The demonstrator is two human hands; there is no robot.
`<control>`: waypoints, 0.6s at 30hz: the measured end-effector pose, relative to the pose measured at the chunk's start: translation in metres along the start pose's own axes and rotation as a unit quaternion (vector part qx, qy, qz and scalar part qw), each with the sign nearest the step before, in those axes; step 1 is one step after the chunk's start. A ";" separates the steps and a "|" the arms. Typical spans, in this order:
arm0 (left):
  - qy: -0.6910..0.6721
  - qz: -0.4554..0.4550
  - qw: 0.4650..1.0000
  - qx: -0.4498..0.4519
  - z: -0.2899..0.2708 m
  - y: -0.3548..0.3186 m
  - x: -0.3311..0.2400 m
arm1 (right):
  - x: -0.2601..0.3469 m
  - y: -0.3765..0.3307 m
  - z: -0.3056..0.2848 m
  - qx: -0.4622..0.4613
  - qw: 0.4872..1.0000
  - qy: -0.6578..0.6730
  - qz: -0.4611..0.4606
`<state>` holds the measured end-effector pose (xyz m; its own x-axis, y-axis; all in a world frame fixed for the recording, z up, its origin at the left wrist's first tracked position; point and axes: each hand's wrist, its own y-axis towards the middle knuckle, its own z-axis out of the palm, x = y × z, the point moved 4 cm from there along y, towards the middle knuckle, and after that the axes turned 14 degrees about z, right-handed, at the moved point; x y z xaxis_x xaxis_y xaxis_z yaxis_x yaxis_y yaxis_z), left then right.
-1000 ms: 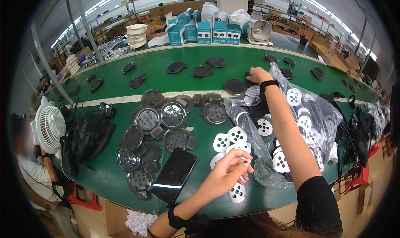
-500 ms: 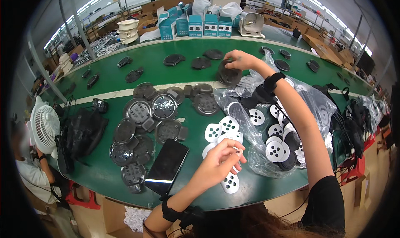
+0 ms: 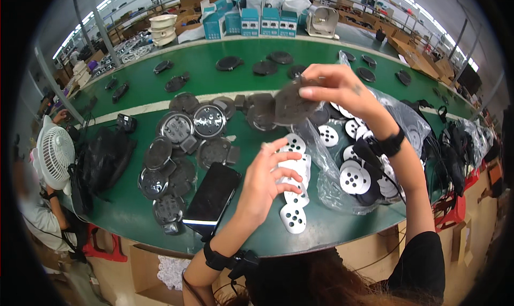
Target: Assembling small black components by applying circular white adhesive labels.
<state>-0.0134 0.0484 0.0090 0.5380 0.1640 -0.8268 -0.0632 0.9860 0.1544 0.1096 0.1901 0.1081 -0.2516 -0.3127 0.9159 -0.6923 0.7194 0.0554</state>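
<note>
My right hand grips a dark round plastic disc by its edge, raised near the middle of the green table; the disc is smeared by motion. With fingers spread, my left hand hovers empty beside a column of white perforated plates, covering part of them. Left of it lies a black phone. Behind the phone is a pile of dark round parts with small square blocks at their sides. A clear plastic bag with white perforated discs and black discs spreads under my right forearm.
More dark round parts lie on the far green strip. Teal boxes stand at the back. A white fan and a black bag are at left; black cables lie at right. A person sits at far left.
My right hand has lifted the dark disc off the far strip's near side and brought it closer. My left hand has opened from a pinch and shifted left. Parts on the strip have shifted slightly right.
</note>
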 end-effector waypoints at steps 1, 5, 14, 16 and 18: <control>-0.065 -0.028 0.997 0.009 0.004 0.002 -0.001 | 0.014 -0.020 0.002 -0.011 0.977 -0.139 -0.164; -0.213 -0.045 0.976 0.000 -0.004 0.000 -0.001 | 0.038 -0.082 0.041 -0.053 0.845 -0.425 -0.320; 0.002 0.073 0.997 -0.011 0.000 0.001 -0.005 | 0.017 -0.116 0.018 -0.206 0.825 -0.455 -0.263; 0.015 0.095 0.994 -0.043 -0.008 0.004 -0.004 | 0.011 -0.118 0.011 -0.233 0.845 -0.437 -0.201; 0.034 0.116 0.992 -0.021 -0.003 0.003 -0.004 | -0.008 -0.113 0.002 -0.205 0.954 -0.213 -0.043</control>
<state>-0.0182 0.0504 0.0115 0.4464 0.3869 -0.8068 -0.2149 0.9217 0.3231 0.1884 0.1101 0.0942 -0.5176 -0.5428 0.6614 -0.4214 0.8345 0.3551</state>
